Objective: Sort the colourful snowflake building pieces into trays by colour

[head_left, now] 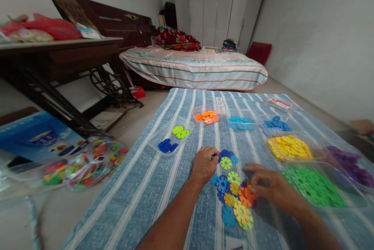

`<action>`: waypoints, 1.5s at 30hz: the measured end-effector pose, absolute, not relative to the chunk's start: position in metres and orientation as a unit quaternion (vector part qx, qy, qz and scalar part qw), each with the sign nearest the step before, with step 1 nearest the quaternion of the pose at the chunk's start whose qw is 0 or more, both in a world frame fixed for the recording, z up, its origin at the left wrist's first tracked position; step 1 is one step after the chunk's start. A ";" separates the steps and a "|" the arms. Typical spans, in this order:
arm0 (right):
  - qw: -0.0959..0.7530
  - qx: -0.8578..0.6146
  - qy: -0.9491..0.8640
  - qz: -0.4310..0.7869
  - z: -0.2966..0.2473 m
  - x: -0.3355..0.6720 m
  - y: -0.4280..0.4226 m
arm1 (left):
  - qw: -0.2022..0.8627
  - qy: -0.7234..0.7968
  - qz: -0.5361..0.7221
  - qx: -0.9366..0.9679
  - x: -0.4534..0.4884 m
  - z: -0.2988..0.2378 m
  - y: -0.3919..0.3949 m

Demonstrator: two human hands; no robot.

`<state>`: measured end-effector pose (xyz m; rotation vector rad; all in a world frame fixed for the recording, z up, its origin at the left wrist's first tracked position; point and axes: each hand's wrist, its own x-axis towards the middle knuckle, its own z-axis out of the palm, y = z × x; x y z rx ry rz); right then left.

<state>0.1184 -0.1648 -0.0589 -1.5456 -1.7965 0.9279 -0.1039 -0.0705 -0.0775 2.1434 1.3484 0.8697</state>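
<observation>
A loose pile of plastic snowflake discs [232, 193] in blue, yellow, green and orange lies on the blue striped cloth [140, 187]. My left hand [204, 164] rests at the pile's upper left, fingers curled and pinching a dark blue disc [224, 153]. My right hand [267, 187] lies at the pile's right side, its fingers closed on an orange disc [247, 196].
Clear trays ring the pile: blue and lime discs [172, 137], orange [207, 116], light blue [240, 123], dark blue [276, 125], yellow [289, 146], green [314, 185], purple [350, 164]. Bags of mixed discs [84, 164] lie left. A dark table [58, 53] and a mattress [193, 66] stand beyond.
</observation>
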 end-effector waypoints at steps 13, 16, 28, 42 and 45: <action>0.442 -0.569 -0.691 0.061 0.031 0.059 -0.011 | 0.238 0.510 0.311 0.766 -0.104 -0.078 -0.072; 0.451 -0.557 -0.696 0.044 0.036 0.050 -0.004 | 0.247 0.521 0.304 0.758 -0.104 -0.080 -0.071; 0.175 -0.529 -0.789 0.260 -0.012 0.100 -0.132 | 0.235 0.497 0.315 0.774 -0.100 -0.077 -0.070; 0.096 -0.570 -0.769 0.275 -0.029 0.097 -0.177 | 0.226 0.501 0.319 0.772 -0.100 -0.077 -0.069; 0.110 -0.571 -0.758 0.295 -0.031 0.098 -0.176 | 0.231 0.505 0.317 0.769 -0.099 -0.077 -0.069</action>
